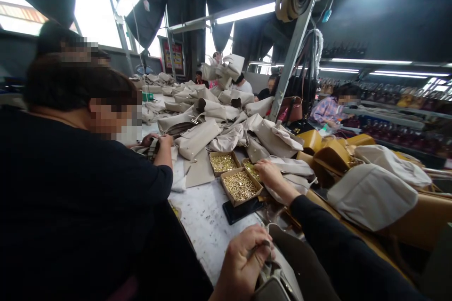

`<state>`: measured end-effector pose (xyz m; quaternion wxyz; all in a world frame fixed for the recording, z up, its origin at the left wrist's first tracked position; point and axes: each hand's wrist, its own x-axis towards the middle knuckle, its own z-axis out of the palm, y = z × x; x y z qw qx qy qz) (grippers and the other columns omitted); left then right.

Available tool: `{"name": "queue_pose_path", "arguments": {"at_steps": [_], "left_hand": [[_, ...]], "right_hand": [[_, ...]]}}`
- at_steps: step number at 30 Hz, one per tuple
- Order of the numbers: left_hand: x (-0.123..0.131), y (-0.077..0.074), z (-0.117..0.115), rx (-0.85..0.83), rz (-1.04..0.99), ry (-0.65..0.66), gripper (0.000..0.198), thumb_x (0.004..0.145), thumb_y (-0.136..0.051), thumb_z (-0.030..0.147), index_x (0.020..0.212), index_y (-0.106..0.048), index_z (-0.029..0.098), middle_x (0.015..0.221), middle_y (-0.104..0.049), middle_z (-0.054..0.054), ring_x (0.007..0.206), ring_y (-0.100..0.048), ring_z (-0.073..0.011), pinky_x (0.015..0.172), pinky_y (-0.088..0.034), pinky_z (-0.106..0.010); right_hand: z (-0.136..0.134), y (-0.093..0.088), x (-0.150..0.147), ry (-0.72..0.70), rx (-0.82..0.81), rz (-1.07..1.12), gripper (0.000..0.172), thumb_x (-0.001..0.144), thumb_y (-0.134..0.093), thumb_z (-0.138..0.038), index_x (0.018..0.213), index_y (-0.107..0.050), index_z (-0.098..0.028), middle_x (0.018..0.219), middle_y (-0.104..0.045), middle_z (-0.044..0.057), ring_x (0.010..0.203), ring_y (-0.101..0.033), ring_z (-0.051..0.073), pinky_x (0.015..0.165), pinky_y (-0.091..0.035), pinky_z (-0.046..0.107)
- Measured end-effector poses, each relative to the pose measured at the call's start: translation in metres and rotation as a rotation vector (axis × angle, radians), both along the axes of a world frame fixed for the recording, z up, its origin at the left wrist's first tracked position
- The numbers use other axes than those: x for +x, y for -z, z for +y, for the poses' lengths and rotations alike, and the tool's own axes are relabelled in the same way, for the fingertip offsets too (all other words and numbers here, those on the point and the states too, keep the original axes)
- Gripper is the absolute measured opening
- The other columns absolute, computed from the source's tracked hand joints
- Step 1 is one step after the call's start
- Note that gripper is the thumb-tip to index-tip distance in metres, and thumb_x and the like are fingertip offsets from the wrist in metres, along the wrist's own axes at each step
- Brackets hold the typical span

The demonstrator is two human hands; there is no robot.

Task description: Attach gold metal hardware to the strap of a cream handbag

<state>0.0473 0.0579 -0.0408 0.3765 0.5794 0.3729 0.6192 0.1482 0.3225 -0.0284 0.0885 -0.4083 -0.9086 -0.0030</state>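
Note:
My left hand (243,258) is closed, its thumb and fingers gripping the edge of a beige handbag (282,268) at the bottom of the view. A small dark grey tab shows between the thumb and forefinger. My right hand (271,176) is stretched forward, its curled fingertips down at a small cardboard box of gold metal pieces (251,168). What those fingertips pinch, if anything, is hidden. Beside it stands a nearer box of small gold studs (240,185), and behind that another box of gold pieces (223,162).
A dark phone (241,209) lies under the nearest box on the white table (201,211). Beige bags (201,138) are heaped behind the boxes, mustard-yellow bags (332,155) to the right. A co-worker in black (88,188) sits close on the left. A metal post (296,42) rises beyond.

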Motion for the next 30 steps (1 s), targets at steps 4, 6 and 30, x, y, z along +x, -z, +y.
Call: {"name": "queue_pose_path", "arguments": {"at_steps": [4,6,30], "left_hand": [[-0.012,0.009,0.000,0.061,0.027,0.072,0.035,0.101,-0.057,0.046,0.086,-0.074,0.020,0.082,-0.075,-0.010,0.095,-0.070,-0.0238,0.109,-0.047,-0.043],[-0.017,0.017,0.003,0.101,0.052,0.097,0.033,0.101,-0.056,0.047,0.092,-0.074,0.022,0.080,-0.077,-0.009,0.096,-0.071,-0.0241,0.111,-0.046,-0.044],[-0.023,-0.007,0.005,0.037,0.231,-0.011,0.026,0.095,-0.067,0.049,0.102,-0.077,0.026,0.097,-0.077,-0.008,0.095,-0.072,-0.0250,0.090,-0.061,-0.043]], "right_hand": [[0.030,0.030,-0.018,0.040,-0.004,-0.144,0.023,0.100,-0.068,-0.034,0.114,-0.069,-0.015,0.122,-0.069,0.010,0.111,-0.067,0.025,0.098,-0.056,0.047],[0.038,0.044,-0.015,0.067,-0.006,-0.184,0.025,0.101,-0.067,-0.034,0.118,-0.068,-0.015,0.124,-0.068,0.011,0.111,-0.067,0.025,0.098,-0.056,0.046],[0.066,0.084,0.008,0.263,-0.284,0.471,0.026,0.102,-0.065,-0.037,0.116,-0.067,-0.015,0.114,-0.070,0.007,0.099,-0.069,0.022,0.088,-0.060,0.043]]}}
